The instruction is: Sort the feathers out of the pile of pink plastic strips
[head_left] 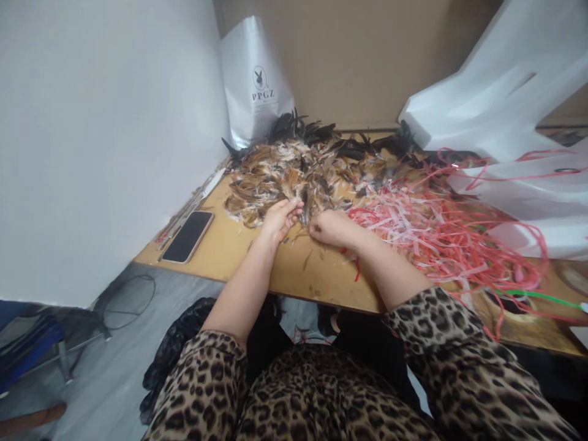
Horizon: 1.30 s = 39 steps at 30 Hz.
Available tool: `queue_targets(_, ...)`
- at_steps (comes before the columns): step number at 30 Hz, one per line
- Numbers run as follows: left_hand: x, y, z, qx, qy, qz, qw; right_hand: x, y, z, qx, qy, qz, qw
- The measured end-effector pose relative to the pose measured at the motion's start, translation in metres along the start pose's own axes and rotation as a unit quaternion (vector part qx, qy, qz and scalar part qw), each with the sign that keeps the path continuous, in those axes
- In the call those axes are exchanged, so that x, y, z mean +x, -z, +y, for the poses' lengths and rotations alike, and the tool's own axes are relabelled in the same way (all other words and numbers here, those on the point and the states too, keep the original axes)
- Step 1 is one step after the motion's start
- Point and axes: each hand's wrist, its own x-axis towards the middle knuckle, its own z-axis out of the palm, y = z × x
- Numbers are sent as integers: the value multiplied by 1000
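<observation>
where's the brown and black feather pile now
In the head view, the loose brown and black feather pile lies centrally on the yellowish table, left of the tangled red strips and in front of the silver printed bag.

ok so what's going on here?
A person sits at a table, both hands at the near edge of a pile of brown and black feathers. The left hand has thumb and fingers pinched together; the right hand is curled beside it. Whatever they hold is too small or hidden to tell. A tangle of red and pink strips lies to the right, a phone to the left.
</observation>
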Motion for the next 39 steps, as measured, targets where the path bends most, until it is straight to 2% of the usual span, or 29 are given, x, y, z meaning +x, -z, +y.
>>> queue_targets(2, 0, 0, 1, -8, 0, -1, 1000, 3, 0, 8, 167, -7, 41, 985)
queue_targets(3, 0, 0, 1, -12, 2, 0, 1000, 4, 1, 11, 262, -21, 61, 963)
queue_targets(4, 0, -1, 1, -14, 5, 1, 1000, 5, 1, 14, 354, -43, 79, 931)
queue_targets(7, -1, -2, 1, -14, 20, -4, 1000, 7, 3, 20, 571, -102, 115, 806)
queue_targets(9, -2, -3, 0, -7, 34, -22, 999, 9, 2, 21, 660, -113, 124, 732)
queue_targets(10, -2, -3, -1, -1, 41, -34, 999, 10, 1, 22, 690, -116, 125, 703)
queue_targets(11, -3, -3, -2, 4, 48, -47, 998, 11, -1, 23, 711, -119, 124, 682)
queue_targets(13, -4, -4, -3, 12, 60, -71, 996, 13, -4, 23, 732, -123, 122, 659)
queue_targets(15, -4, -4, -3, 16, 66, -86, 994, 15, -8, 23, 731, -123, 122, 660)
queue_targets(21, -5, -5, -5, 40, 62, -81, 994, 16, -11, 18, 690, -126, 165, 693)
queue_targets(27, -6, -7, -6, 43, 58, -74, 995, 18, -12, 15, 690, -135, 182, 687)
queue_targets(35, -6, -8, -8, 74, 39, -73, 994, 20, -17, 12, 671, -155, 176, 703)
queue_targets(37, -6, -7, -8, 84, 31, -75, 993, 19, -16, 12, 661, -153, 173, 714)
queue_targets(39, -6, -7, -6, 90, 21, -69, 993, 16, -12, 13, 629, -151, 172, 743)
